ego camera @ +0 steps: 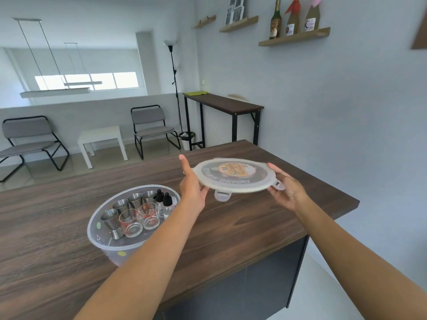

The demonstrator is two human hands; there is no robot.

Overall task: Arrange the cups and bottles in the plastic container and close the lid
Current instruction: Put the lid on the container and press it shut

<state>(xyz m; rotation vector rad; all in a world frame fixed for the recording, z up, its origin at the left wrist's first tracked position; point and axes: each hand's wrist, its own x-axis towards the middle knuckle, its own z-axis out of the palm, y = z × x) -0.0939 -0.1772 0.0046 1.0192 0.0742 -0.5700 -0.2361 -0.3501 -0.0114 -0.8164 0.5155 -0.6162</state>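
A round translucent plastic container (97, 234) stands on the wooden counter at the left, uncovered. Inside it are several steel cups (120, 205), two clear glass cups (149, 214) and two small dropper bottles (166, 203) with black caps. I hold the round translucent lid (233, 175) flat in the air, to the right of the container and above the counter. My left hand (191, 185) grips its left rim, thumb up. My right hand (286, 188) grips its right rim. Two lid latches hang down at the near edge.
The dark wooden counter (242, 227) ends at the right and near edges, with floor beyond. Behind it are two grey chairs (150, 128), a white side table (101, 139), a tall narrow table (221, 105) and a floor lamp. Wall shelves hold bottles (276, 21).
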